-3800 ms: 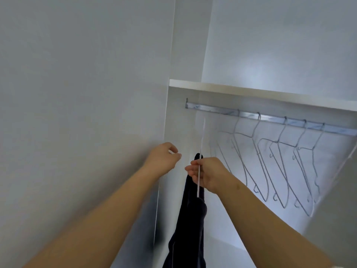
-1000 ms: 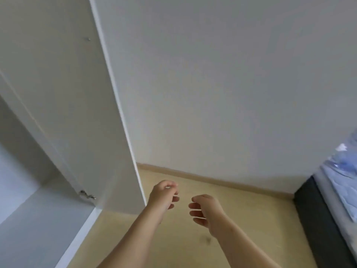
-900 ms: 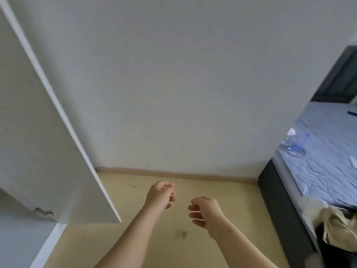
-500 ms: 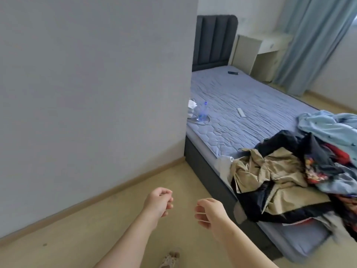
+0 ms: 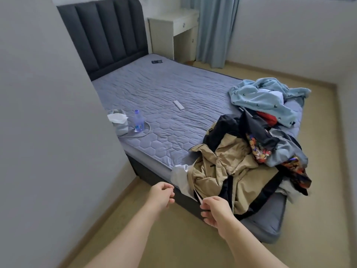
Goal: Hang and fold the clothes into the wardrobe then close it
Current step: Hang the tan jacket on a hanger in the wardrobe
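Now it is time to fetch clothes. The clothes pile (image 5: pixel 241 163) lies on the bed (image 5: pixel 154 97). The left hand (image 5: pixel 161 195) has a loose grip on nothing. The right hand (image 5: pixel 216 211) meets a tan strap (image 5: pixel 196 190); I cannot tell if it holds it. Next, grab one piece.

A grey-blue quilted mattress (image 5: pixel 164 105) lies against a dark padded headboard (image 5: pixel 108 33). At its left edge stand a tissue pack (image 5: pixel 119 120) and a clear water bottle (image 5: pixel 138 120), with a pale cable (image 5: pixel 147 130) curving round the bottle. A white remote control (image 5: pixel 178 105) lies mid-mattress and a dark flat device (image 5: pixel 156 61) near the head edge.
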{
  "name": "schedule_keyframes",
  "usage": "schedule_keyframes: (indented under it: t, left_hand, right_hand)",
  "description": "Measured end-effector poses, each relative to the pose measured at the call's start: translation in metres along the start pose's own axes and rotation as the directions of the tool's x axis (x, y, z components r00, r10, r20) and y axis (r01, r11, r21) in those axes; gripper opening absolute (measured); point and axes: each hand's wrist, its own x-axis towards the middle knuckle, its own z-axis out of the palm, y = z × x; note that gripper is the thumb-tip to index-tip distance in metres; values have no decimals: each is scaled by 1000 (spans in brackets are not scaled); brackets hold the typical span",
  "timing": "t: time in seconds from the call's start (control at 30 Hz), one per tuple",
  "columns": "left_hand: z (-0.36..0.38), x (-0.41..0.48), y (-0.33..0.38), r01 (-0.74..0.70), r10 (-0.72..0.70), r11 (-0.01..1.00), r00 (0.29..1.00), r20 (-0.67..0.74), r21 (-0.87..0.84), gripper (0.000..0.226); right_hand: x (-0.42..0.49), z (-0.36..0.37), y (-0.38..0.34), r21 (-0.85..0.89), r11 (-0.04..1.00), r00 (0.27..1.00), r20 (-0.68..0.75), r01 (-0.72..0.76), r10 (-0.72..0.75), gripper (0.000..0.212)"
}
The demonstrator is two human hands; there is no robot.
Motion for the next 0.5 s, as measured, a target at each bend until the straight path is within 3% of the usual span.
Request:
schedule_keyframes:
  t: [0.2,0.5]
  left_hand:
    - [82,64,36,65,-67,997,993,99,28,16]
    - [174,132,37,283,-285,958,958,44,37,16]
  right_hand:
    - [73,-61,-30,31,997,995,-66,-77,79,11]
    - [190,-125,-58,-134,958,965,-103,-255,242,11]
